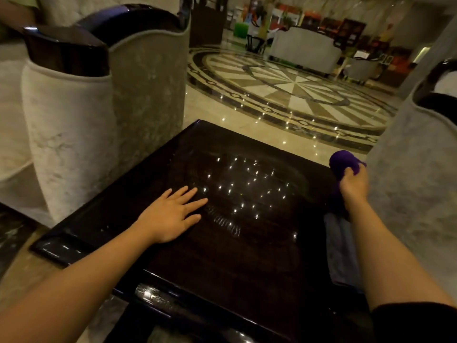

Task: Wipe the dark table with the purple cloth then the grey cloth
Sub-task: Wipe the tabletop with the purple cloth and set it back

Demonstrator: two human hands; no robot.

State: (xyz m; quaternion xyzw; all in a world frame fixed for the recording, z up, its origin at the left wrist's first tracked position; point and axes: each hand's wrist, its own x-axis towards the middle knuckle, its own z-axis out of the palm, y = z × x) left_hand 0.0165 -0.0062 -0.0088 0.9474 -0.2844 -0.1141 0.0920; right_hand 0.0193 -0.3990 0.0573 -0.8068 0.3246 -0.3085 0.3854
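The dark desk [222, 243] is the landmark: a glossy, near-black square top with a raised rim, its surface showing many small reflected points of light and some faint streaks near the middle.

The left hand [170, 216] lies flat on the desk, left of its middle, palm down, with the fingers [190, 194] spread apart and stretched toward the far side. It holds nothing.

The right hand [353, 186] is at the desk's right edge, toward the far corner, raised a little above the surface. Its fingers are curled tight around the purple cloth [345, 162], which is bunched into a ball that bulges out above the fist; a darker tail of it hangs below the hand toward the desk's edge.

The grey cloth [341, 251] lies along the desk's right edge, nearer the person than the purple cloth and partly under the right forearm. It looks folded into a long strip, though the dim light hides its detail.

Left of the desk stand 2 pale upholstered armchairs [74, 134] with dark glossy tops. Another pale armchair [420, 169] stands just right of the desk. Beyond the desk's far edge spreads a polished marble floor [291, 95] with a round star-pattern inlay.
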